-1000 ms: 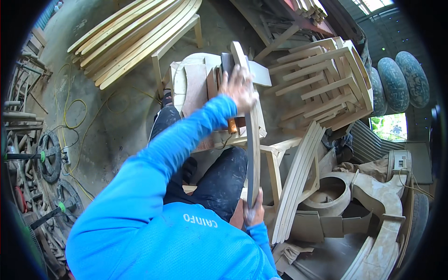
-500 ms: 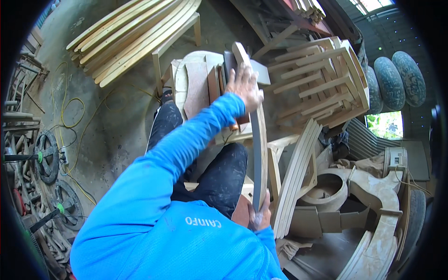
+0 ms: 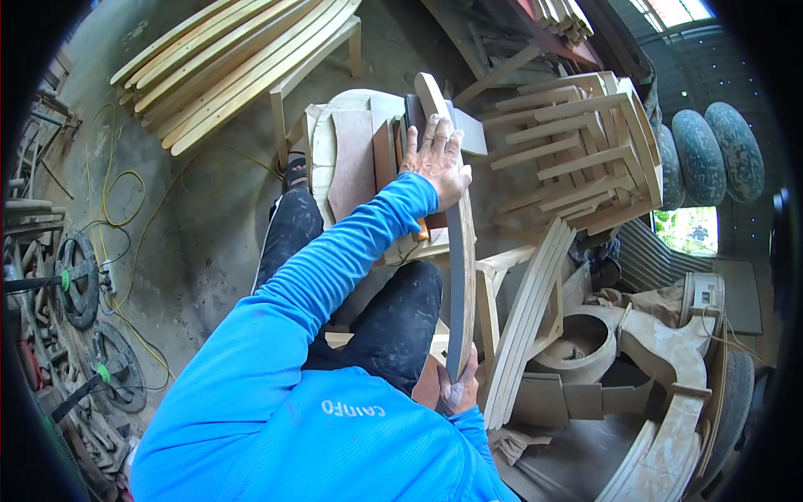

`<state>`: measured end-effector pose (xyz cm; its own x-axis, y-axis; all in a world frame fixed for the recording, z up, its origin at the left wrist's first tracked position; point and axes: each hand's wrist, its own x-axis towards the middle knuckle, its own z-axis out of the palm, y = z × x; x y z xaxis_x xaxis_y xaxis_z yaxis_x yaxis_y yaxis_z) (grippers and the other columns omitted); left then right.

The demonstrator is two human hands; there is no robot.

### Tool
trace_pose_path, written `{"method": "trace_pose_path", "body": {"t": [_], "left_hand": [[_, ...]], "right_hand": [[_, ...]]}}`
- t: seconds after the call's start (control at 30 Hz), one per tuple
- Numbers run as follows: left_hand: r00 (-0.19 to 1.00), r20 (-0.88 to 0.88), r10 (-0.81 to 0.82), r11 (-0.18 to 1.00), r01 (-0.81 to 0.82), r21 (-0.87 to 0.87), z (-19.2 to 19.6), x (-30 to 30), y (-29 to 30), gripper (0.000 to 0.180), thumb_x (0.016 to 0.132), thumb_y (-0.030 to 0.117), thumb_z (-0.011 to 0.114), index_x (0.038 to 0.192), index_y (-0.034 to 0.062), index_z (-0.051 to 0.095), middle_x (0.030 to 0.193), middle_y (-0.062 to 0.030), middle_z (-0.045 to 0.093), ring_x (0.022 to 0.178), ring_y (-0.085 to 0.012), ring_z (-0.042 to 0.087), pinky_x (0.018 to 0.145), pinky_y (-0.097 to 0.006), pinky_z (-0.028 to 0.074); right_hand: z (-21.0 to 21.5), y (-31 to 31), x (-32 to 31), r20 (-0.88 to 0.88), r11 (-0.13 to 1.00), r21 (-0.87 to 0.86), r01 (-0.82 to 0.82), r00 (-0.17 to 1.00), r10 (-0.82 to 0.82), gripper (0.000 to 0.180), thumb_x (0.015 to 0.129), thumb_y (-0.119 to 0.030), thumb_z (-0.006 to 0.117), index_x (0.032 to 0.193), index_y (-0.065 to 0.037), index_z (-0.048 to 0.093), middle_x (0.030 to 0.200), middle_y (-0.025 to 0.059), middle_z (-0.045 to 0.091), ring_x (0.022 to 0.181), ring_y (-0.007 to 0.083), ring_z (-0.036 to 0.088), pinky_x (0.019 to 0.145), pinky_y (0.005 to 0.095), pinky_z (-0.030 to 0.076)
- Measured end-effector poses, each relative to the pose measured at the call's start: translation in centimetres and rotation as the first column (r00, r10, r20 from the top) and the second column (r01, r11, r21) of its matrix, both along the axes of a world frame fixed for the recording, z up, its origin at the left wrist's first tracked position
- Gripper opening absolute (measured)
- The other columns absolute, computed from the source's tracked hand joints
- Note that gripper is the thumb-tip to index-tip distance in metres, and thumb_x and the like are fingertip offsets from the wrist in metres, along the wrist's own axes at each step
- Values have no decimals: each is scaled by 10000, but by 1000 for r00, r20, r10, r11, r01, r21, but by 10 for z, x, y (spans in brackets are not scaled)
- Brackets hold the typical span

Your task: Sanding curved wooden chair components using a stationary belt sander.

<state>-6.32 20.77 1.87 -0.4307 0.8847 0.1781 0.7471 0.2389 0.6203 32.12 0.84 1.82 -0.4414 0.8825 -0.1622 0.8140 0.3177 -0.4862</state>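
Note:
A long curved wooden slat (image 3: 470, 268), dark grey along its left side, runs away from me between my knee and a stack of slats. My left hand (image 3: 436, 163) lies over its far part, fingers stretched and spread across the top face. Closed around the near end is my right hand (image 3: 459, 388), low beside my body. The far part passes over a dark grey flat piece (image 3: 412, 113) beside upright brown boards (image 3: 385, 155) on a pale low stand (image 3: 321, 151). What lies under my left palm is hidden.
Several curved slats (image 3: 251, 71) rest on a frame at the far left. Stacked wooden frames (image 3: 577, 138) stand at the far right. Nearer are pale slats (image 3: 527, 326) and a round-mouthed housing (image 3: 573, 339). Yellow cords (image 3: 125, 222) cross the left floor near dark wheels (image 3: 78, 280).
The view has turned slightly. The slat and both hands keep nearly the same places, with the near end and my right hand a little further left in the picture.

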Motion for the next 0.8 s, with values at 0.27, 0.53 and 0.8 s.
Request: {"method": "trace_pose_path", "body": {"t": [0.27, 0.53, 0.8], "left_hand": [[999, -13, 40, 986, -41, -160, -15, -109, 83, 736, 978, 481, 407, 1618, 147, 266, 1716, -139, 107, 1597, -282, 26, 1265, -559, -11], [989, -49, 138, 935, -146, -322, -16, -177, 134, 730, 981, 487, 406, 1635, 205, 245, 1724, -83, 103, 1594, -298, 54, 1259, -576, -5], [954, -269, 130, 936, -208, -284, 30, -25, 27, 883, 935, 542, 510, 1609, 31, 255, 1457, -218, 532, 1378, -326, 485, 1169, -565, 246]], "right_hand": [[-14, 88, -110, -106, 999, -42, -9, 994, 5, 847, 939, -174, 696, 1597, -183, 161, 1158, 343, 660, 1037, 544, 657, 832, 538, 556], [-11, 120, -138, -262, 994, 51, -93, 960, 103, 891, 877, -105, 710, 1607, -143, 200, 1243, 328, 644, 1114, 507, 661, 909, 483, 558], [-86, -21, 62, -43, 986, 1, 169, 985, -169, 693, 893, -182, 760, 1485, -105, 409, 1310, 269, 619, 1117, 481, 644, 896, 506, 549]]}}
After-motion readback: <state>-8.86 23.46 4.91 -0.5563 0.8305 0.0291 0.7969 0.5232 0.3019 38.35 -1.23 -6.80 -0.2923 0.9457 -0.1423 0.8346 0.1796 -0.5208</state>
